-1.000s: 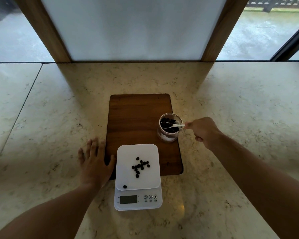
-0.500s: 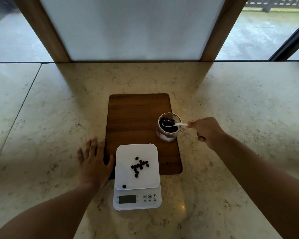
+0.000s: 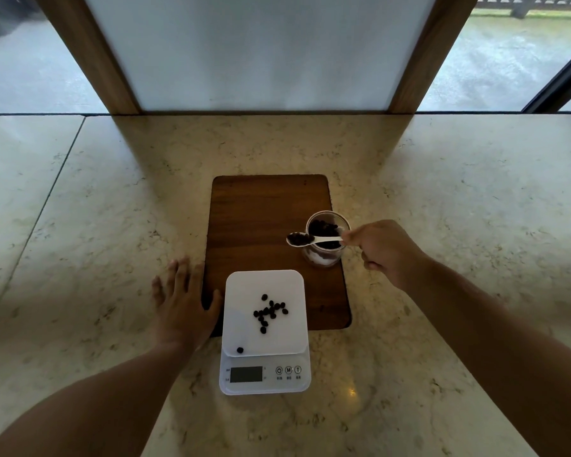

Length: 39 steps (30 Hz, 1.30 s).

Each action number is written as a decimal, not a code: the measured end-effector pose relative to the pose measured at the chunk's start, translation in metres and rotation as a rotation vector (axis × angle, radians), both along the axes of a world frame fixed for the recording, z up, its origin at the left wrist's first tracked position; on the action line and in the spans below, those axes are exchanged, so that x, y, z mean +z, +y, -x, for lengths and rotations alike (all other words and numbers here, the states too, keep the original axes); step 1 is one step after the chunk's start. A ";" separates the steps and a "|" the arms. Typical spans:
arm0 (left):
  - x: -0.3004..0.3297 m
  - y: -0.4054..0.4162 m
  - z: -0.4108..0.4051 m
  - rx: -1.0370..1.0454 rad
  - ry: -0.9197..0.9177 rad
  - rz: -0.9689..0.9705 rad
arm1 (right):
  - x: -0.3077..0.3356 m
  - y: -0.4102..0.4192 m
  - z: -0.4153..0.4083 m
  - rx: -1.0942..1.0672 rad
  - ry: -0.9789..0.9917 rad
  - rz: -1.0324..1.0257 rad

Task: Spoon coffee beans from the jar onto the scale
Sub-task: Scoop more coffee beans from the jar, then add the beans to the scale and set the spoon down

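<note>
One loaded spoon (image 3: 314,239) is pinched at its handle end by the right hand (image 3: 384,252), its long axis running level from the fingers out to the left, the bowl of beans (image 3: 300,239) held just past the jar (image 3: 325,239) rim. The scale (image 3: 265,328) lies nearer the body and to the left of that hand, a scatter of beans already on its plate. The left hand (image 3: 183,308) is spread flat, empty, just beside the scale's left edge, and is nearer it. The right wrist is held low, arm extended.
</note>
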<state>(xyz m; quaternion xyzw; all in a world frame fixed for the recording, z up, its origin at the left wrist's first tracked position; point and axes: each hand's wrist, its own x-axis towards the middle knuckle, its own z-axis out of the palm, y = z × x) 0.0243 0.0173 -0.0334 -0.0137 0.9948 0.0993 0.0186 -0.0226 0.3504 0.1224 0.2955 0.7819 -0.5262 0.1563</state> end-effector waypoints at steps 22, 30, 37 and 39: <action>0.003 0.001 -0.001 0.005 -0.012 -0.007 | -0.048 -0.050 -0.054 0.139 -0.101 0.068; 0.003 0.001 -0.001 0.007 -0.014 -0.009 | -0.058 -0.052 -0.064 0.160 -0.063 0.080; 0.004 0.001 -0.002 0.004 -0.003 -0.020 | -0.064 -0.052 -0.071 0.154 0.036 0.156; 0.005 0.002 -0.002 0.007 -0.003 -0.021 | -0.065 -0.052 -0.072 0.139 0.072 0.171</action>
